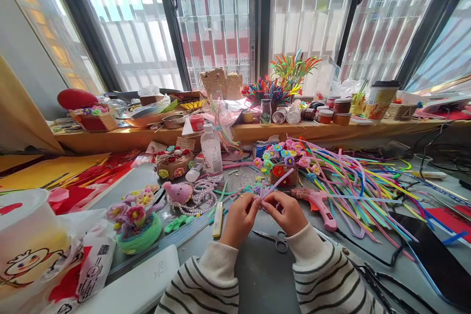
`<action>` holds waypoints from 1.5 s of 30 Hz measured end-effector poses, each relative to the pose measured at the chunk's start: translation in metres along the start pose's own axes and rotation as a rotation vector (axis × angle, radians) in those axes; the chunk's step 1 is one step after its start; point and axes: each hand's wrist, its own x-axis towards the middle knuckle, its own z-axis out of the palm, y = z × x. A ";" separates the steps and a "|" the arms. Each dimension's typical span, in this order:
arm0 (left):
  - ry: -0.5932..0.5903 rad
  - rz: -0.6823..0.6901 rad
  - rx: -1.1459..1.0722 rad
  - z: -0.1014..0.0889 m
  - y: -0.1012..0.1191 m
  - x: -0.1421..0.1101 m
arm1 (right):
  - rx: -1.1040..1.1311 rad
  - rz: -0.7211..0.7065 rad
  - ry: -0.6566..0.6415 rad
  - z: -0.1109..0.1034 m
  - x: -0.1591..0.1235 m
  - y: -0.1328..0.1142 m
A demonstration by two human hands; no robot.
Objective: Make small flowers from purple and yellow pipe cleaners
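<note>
My left hand (239,217) and my right hand (286,213) meet over the middle of the grey table. Their fingertips pinch a light purple pipe cleaner (281,182), whose free end slants up to the right; the part between the fingers is mostly hidden. Small silver scissors (274,240) lie just below the hands. To the right rests a pink hot glue gun (318,205) with a black cord. A small yellow-and-white stick-shaped pack (218,220) lies by my left hand. Behind the hands stands a basket of pipe-cleaner flowers (283,175).
Loose pipe cleaners (360,196) are heaped at the right, near a black phone (437,260). A water bottle (211,152), pearl strings (200,198) and a green flower pot (140,235) stand or lie left. A white power bank (140,279) is at the front left.
</note>
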 end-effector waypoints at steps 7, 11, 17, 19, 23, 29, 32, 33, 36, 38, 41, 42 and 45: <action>-0.054 -0.170 -0.351 -0.001 -0.007 0.004 | -0.082 -0.059 0.021 0.001 0.000 0.004; -0.063 -0.292 -0.558 -0.001 -0.007 0.005 | -0.094 -0.044 0.046 0.002 -0.001 0.004; 0.016 -0.309 -0.616 0.001 -0.006 0.004 | -0.030 0.068 0.152 0.009 0.000 0.002; 0.002 -0.328 -0.619 -0.001 -0.006 0.004 | 0.034 0.121 0.132 0.010 0.000 0.002; -0.083 -0.384 -0.649 -0.005 -0.004 0.006 | 0.160 0.187 0.065 0.009 0.000 0.004; -0.115 -0.465 -0.784 -0.008 0.001 0.005 | 0.151 0.105 0.057 0.009 0.000 0.004; -0.127 -0.475 -0.835 -0.006 -0.001 0.004 | 0.040 0.016 0.069 0.011 0.001 0.005; -0.122 -0.478 -0.839 -0.006 -0.001 0.004 | 0.011 -0.007 0.069 0.012 0.001 0.005; -0.084 -0.489 -0.827 -0.003 -0.002 0.004 | -0.023 -0.049 0.079 0.015 0.001 0.005; -0.061 -0.493 -0.816 -0.003 -0.002 0.005 | -0.001 -0.050 0.095 0.017 0.001 0.004; -0.050 -0.501 -0.794 -0.004 -0.002 0.005 | 0.064 -0.025 0.102 0.019 0.000 0.001; -0.049 -0.501 -0.781 -0.004 -0.002 0.005 | 0.084 -0.015 0.101 0.020 0.000 0.000; -0.052 -0.447 -0.721 -0.004 -0.002 0.004 | 0.129 0.014 0.112 0.020 0.000 0.000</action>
